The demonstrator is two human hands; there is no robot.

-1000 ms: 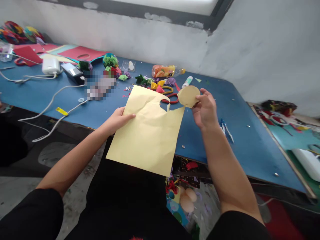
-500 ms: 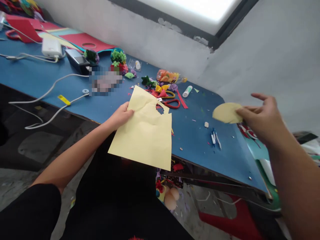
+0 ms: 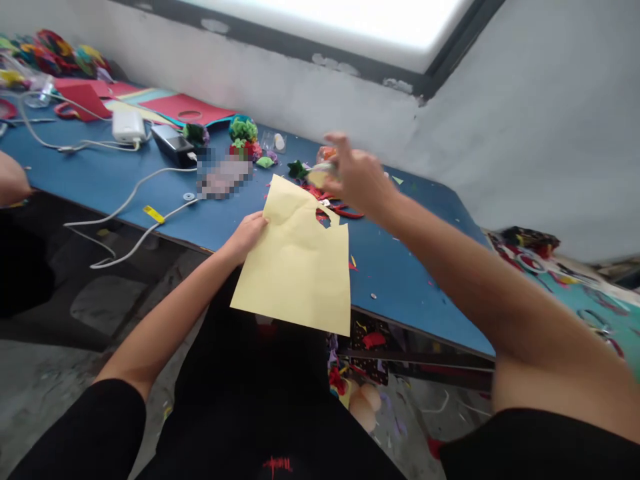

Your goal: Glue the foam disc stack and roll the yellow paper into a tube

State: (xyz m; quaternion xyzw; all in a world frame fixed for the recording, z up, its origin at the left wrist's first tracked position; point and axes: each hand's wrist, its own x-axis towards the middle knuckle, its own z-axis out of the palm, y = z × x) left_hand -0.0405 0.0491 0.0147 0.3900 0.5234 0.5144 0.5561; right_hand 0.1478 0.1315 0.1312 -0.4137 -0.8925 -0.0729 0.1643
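Note:
My left hand (image 3: 251,233) grips the left edge of a pale yellow sheet (image 3: 300,267), which has a ragged hole near its upper right corner. Above that corner, my right hand (image 3: 357,175) pinches a yellow paper cutout (image 3: 318,177) between thumb and fingers; the hand is a little blurred and covers part of the piece. Behind the sheet lie red-handled scissors (image 3: 350,213), partly hidden, and a dark green folded piece (image 3: 298,169).
On the blue table (image 3: 400,273) are a white adapter (image 3: 128,127), a black device (image 3: 171,144), white cables and red paper (image 3: 185,107). Paper pompoms (image 3: 243,128) stand near the wall. Another person's arm (image 3: 13,179) shows at the left edge.
My right hand has swung left with the yellow cutout, from the table's right side to above the sheet. The view has shifted, and another person's arm has appeared at the left.

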